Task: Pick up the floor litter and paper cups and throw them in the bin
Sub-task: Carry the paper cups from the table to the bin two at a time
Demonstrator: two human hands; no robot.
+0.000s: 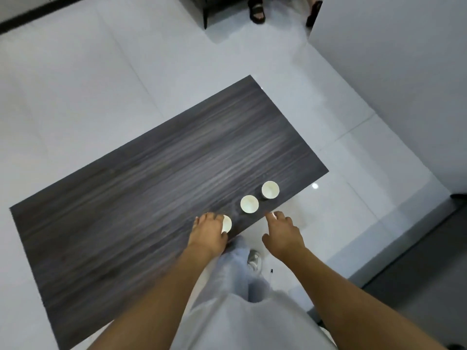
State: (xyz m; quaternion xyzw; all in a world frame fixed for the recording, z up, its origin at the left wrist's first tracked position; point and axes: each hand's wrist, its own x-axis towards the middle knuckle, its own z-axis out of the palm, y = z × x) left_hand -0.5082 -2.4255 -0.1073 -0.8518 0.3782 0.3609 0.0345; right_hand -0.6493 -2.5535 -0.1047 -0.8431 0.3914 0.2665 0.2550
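On the dark table point(141, 188), left hand point(208, 233) grips nearest paper cup point(226, 224); right hand point(283, 232) hovers, fingers spread.

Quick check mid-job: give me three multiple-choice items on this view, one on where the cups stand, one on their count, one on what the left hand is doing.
1. Where do the paper cups stand?
A. on the floor
B. along the dark table's near right edge
C. in a bin

2. How many cups show?
A. one
B. three
C. five

3. What is the left hand doing?
A. gripping the nearest cup
B. hanging idle
C. holding a pen

Answers:
1 B: all stand on the table.
2 B: nearest cup, middle cup, far cup.
3 A: the left hand wraps the nearest cup; the right hand reaches, fingers extended.
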